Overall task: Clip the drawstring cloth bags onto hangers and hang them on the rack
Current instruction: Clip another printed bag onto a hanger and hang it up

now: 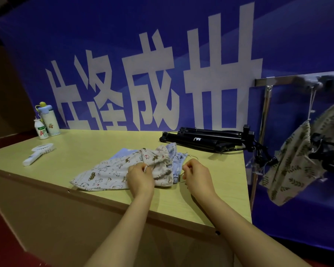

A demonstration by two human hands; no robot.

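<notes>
L hand (pixel 140 177): grip narrow, fingertips pinched on a bit of cord at the gathered mouth of the animal-print bag (pixel 112 175). R hand (pixel 198 175): grip also pinched narrow, on a thin drawstring (pixel 181 173) that runs back toward the bag mouths; which bag that cord belongs to can't be told.

Animal-print bag lies flat on the bench (pixel 96 143), mouth bunched toward centre, body spread to the L near the front edge. A pale blue bag (pixel 174 151) is seen under/behind it, partly covered, touching it. No hanger is in either hand.

Step judged: cords being sorted and the top bag freed before clipping. Progress judged partial: a leaf-print bag (pixel 297 157) hangs on the rack (pixel 297 79) at R, w/ dark hangers (pixel 324 149) around it; exact clip points blurred.

Notes for doing it well:
- Cords to be drawn apart gently so the 2 bags aren't dragged together; tangle is the likely snag.
- Mouth edge to be flattened before clipping, so clips bite cloth, not loose cord.
- Top bag to be lifted clear of the blue one before a hanger is fetched.
- Black folded tripod (pixel 204 139) lies behind the bags, near; cords to be kept off it.

Thin cotton judged limp, slips easily. Bottles (pixel 46 122) and white hand fan (pixel 39 153) at far L, well apart, no concern.
</notes>
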